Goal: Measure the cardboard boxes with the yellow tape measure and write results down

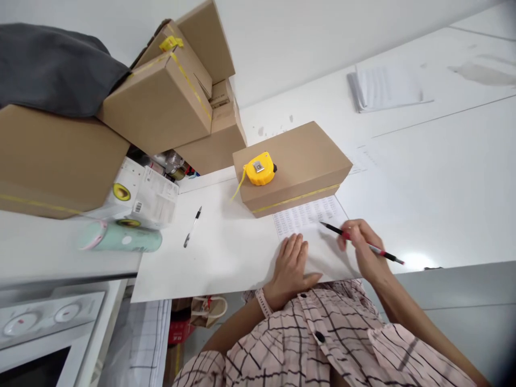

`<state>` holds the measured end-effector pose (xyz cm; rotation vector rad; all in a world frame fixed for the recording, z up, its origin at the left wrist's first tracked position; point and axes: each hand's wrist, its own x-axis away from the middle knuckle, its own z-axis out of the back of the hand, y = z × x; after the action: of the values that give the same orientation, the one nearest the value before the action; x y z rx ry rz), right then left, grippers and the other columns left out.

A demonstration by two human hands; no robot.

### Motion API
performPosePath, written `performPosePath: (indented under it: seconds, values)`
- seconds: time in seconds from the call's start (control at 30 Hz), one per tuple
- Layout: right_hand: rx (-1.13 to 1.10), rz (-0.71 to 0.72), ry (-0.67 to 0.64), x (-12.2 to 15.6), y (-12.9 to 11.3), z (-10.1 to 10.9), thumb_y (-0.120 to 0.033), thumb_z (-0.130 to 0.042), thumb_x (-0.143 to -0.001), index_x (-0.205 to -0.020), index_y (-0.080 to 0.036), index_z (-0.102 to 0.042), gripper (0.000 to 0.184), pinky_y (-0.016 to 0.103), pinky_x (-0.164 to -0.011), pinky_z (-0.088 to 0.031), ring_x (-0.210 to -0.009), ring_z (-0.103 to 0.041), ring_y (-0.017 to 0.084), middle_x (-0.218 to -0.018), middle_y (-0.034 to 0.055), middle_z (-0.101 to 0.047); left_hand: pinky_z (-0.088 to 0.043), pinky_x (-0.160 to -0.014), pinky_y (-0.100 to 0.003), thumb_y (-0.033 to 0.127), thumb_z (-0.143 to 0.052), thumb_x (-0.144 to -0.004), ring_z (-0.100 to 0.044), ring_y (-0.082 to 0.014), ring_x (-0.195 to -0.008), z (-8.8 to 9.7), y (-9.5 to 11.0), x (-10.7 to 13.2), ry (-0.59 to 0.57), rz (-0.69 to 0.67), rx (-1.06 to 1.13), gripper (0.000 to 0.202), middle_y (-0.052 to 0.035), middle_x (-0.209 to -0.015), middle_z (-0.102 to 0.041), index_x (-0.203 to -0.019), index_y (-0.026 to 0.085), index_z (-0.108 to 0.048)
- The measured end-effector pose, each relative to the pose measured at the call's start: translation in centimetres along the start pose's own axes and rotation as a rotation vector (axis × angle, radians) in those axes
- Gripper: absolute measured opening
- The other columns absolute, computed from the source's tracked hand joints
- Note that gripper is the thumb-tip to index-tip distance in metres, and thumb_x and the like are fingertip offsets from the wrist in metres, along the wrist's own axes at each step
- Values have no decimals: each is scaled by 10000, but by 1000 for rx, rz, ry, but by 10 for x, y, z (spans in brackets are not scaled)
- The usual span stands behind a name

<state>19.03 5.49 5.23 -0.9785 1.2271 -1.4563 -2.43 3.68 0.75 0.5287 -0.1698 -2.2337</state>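
Note:
My left hand lies flat, palm down, on the lower left part of a printed sheet on the white table. In my right hand is a black and red pen, gripped between thumb and fingers, its tip pointing left over the sheet. Just beyond the sheet stands a closed cardboard box with yellow tape along its edge, covering the sheet's far part. On top of that box rests a yellow tape measure, a short end of its tape hanging out over the left side.
A second pen lies at the left on the table. Stacked cardboard boxes, a white carton and a mint green bottle stand further left. A stack of papers lies at the back right.

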Motion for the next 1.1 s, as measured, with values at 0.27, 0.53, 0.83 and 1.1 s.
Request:
performPosePath:
  seconds: [0.27,0.53,0.83,1.1]
  values:
    - [-18,-64,-88,-25,20,-66,-610,-660,-876,-796,-219,-635,400,321,-684,-491,-712,-611,189,-744,24,-665,-154,-1276,-573,839,-428,-871,-92,-392,-1592,-2,-3,5,-276,11,9,1091,-275,-1678,-188,-1585,31,-257]
    - [106,-42,-36,-32,19,-68,-519,-702,-834,-682,-224,-545,368,306,-606,-431,-618,-509,155,-629,-7,-565,-173,-1269,-571,834,-461,-860,-154,-394,-1583,-2,-1,2,-294,47,27,1074,-257,-1685,-190,-1589,69,-268]
    - [205,21,-33,-31,26,-73,-468,-642,-844,-634,-241,-458,360,297,-557,-374,-542,-431,133,-552,-42,-461,-176,-1268,-552,852,-390,-871,-218,-414,-1562,-7,-4,5,-259,1,-30,1077,-265,-1663,-259,-1575,42,-297]
    - [275,20,-62,-32,27,-73,-505,-622,-863,-635,-241,-467,382,299,-552,-385,-539,-448,138,-550,-33,-495,-195,-1257,-558,867,-386,-858,-234,-406,-1559,-10,-4,5,-245,1,-33,1088,-263,-1653,-289,-1568,45,-316]
